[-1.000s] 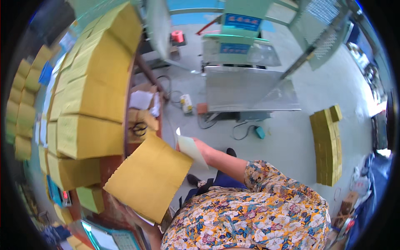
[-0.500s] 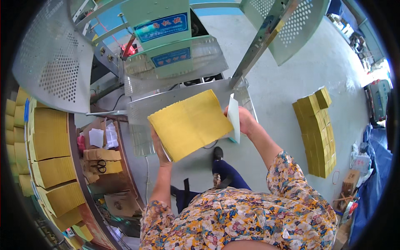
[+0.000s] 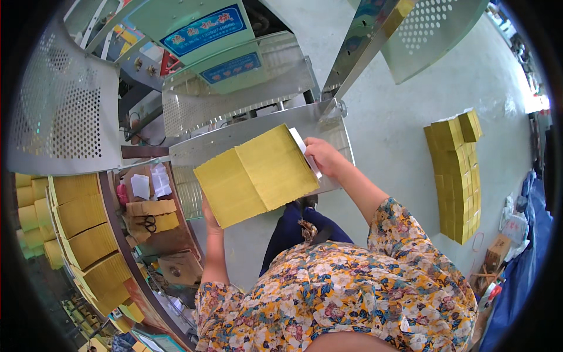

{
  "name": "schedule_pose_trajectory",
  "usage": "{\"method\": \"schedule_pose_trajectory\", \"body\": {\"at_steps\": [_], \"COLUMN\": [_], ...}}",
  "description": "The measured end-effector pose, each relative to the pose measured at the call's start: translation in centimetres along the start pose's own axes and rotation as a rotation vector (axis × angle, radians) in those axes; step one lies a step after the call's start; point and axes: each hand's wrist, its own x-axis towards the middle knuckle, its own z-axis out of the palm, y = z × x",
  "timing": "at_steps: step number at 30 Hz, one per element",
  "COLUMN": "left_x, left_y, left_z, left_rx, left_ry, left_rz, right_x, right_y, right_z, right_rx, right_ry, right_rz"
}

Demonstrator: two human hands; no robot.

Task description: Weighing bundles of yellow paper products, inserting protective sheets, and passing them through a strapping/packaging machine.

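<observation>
1. Yellow paper (image 3: 257, 177) is held over the metal tray (image 3: 234, 134), long axis roughly along it.
2. White card (image 3: 299, 142) is clamped by the right hand's (image 3: 324, 158) fingers, at the paper's right end.
3. Left end is touched by the left hand (image 3: 210, 216); fingers hidden, grip cannot be told.

Yellow paper stacks (image 3: 97, 240) line the right edge of the reddish-brown surface (image 3: 149, 308). Beyond that edge, a lower shelf (image 3: 185, 214) carries cardboard pieces (image 3: 151, 207) and white papers (image 3: 141, 186). The grey floor (image 3: 381, 129) bears yellow bundles (image 3: 454, 182) and, along its right edge, blue sheeting (image 3: 531, 234).
</observation>
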Motion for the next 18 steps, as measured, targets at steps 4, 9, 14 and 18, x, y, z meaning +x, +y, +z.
{"method": "schedule_pose_trajectory", "body": {"at_steps": [4,9,14,18], "left_x": [-0.5,-0.9,-0.7,-0.6], "left_y": [5.0,6.1,6.8,6.5], "left_z": [5.9,7.2,9.0,8.4], "left_rx": [0.271,-0.106,-0.232,-0.227], "left_ry": [-0.009,-0.016,0.046,0.011], "left_rz": [0.012,-0.104,-0.102,-0.113], "right_x": [-1.9,-2.2,-2.1,-4.2], "right_y": [-0.5,0.6,1.5,-0.2], "right_z": [1.2,2.9,2.1,2.9], "right_rx": [-0.528,-0.671,-0.729,-0.279], "right_ry": [0.335,0.469,0.477,0.274], "right_rz": [-0.252,-0.475,-0.576,-0.247]}}
